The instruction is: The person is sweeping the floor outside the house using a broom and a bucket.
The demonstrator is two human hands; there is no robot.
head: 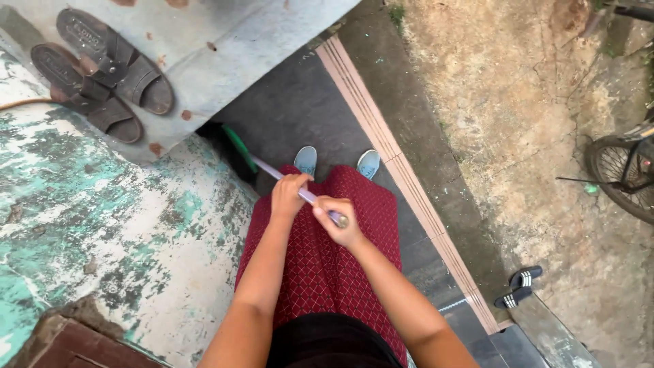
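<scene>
Sweeping step: left hand (289, 195) and right hand (335, 221) clench broom handle (304, 195); green head (238, 151) beside brown sandals (95, 71); next stroke likely needs a pull.

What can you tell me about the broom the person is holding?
The broom has a long, thin, pale purple handle that looks like smooth plastic or metal. It slants from the hands down to a green head near the grey floor, partly hidden in the dark gap under the concrete ledge. The left hand grips the handle lower down, and the right hand closes around its top end. Its bristles cannot be made out.
</scene>
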